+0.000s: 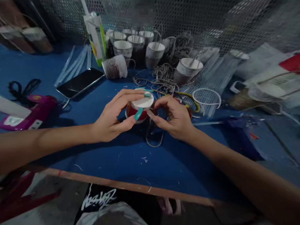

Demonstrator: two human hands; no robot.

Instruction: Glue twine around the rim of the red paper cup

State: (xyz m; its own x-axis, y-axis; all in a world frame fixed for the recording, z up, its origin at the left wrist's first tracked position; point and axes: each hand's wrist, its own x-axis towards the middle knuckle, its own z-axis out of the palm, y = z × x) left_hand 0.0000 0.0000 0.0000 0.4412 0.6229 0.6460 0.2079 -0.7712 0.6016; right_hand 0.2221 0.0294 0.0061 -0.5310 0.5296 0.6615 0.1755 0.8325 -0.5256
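Near edge of the worktop [100, 159]: pale scraps on blue, a black garment with white lettering [99, 198] below. A thin cord loop [154, 146] lies just in front of the hands.

Beyond it, centre, the red-and-white cup [140, 103], between both hands. Left hand [114, 118] grasps it, thumb at the front, other fingers over the top. Right hand [174, 117] at the cup's right side, thumb and forefinger bent close together; cannot tell whether they pinch anything.

Step in hand, my reading: close fingertip work on the cup's side, left steadying, right doing the fine part. Such a move would call for a firm left hold and light, exact right fingertips, clear of the loose cord.

Left, well apart: purple glue gun [44, 109]. Farther: phone [81, 82], clear sticks [75, 64], tipped cup [114, 67], grey cord heap [164, 73]. Farthest: upright cups [154, 56], carton [96, 37], perforated panel [168, 15].
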